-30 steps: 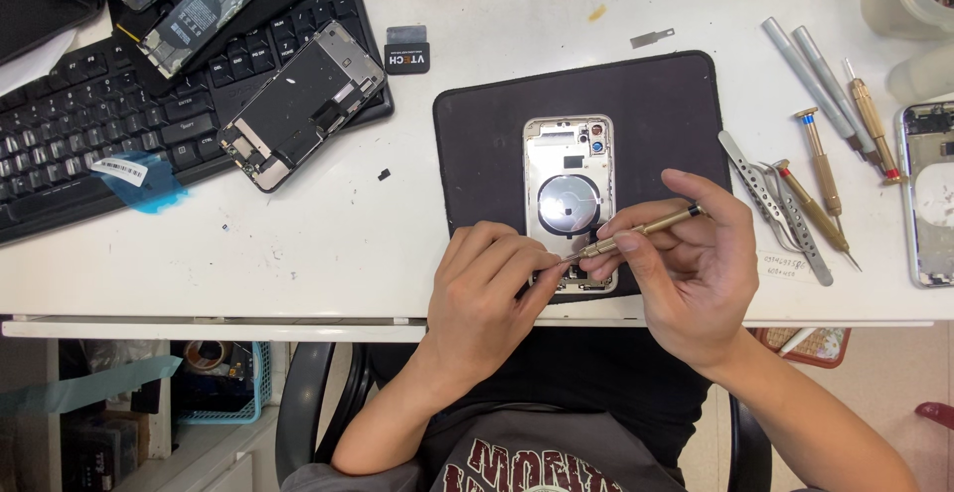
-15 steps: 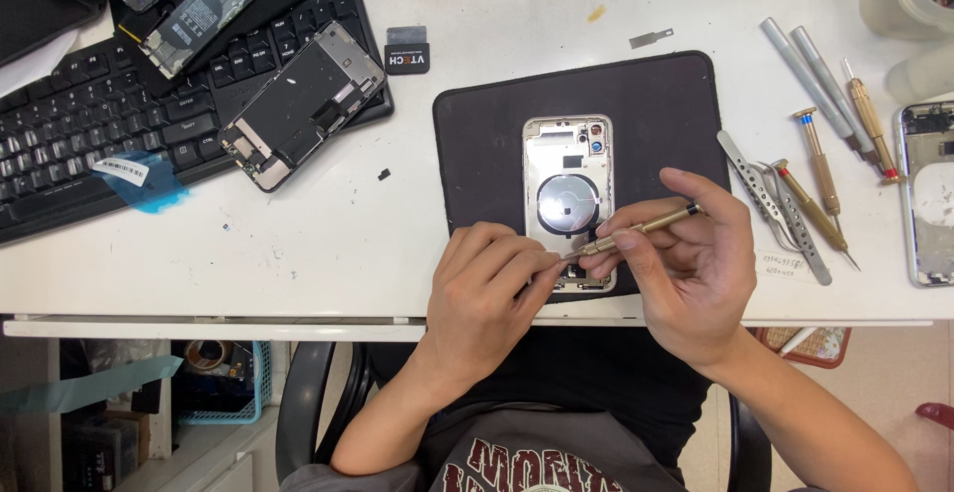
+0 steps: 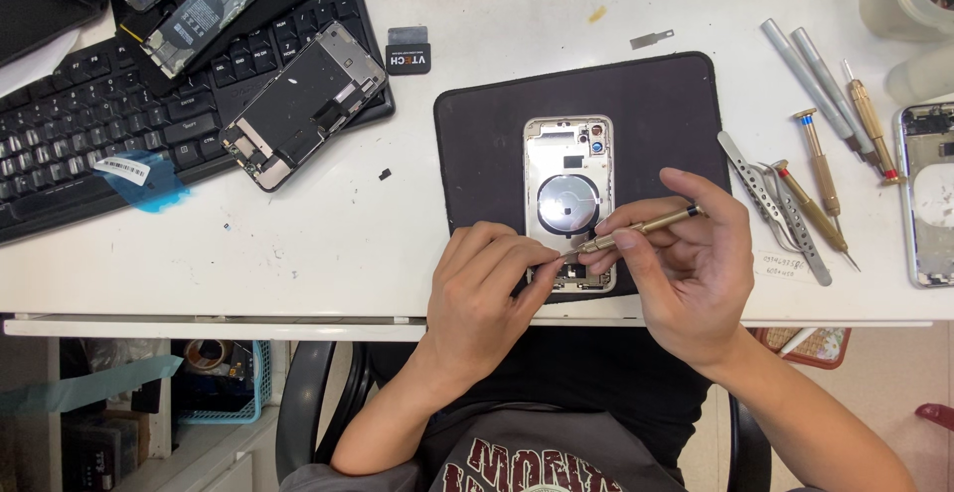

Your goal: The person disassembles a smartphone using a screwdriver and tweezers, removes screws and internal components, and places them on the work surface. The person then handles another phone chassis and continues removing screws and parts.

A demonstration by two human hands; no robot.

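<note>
An opened phone housing [image 3: 568, 169] with a round coil inside lies on a dark mat [image 3: 656, 114]. My right hand [image 3: 686, 273] grips a slim brass screwdriver [image 3: 641, 227], its tip pointing left and down at the housing's lower end. My left hand [image 3: 487, 288] rests on the mat's near edge, its fingers curled and pressing on the bottom left corner of the housing. The lower edge of the housing is hidden by both hands.
A black keyboard [image 3: 99, 134] at the left carries a removed phone screen [image 3: 303, 104] and another part [image 3: 194, 15]. Tweezers [image 3: 770, 199] and several screwdrivers [image 3: 820, 169] lie right of the mat, and a second housing [image 3: 929, 194] sits at the right edge.
</note>
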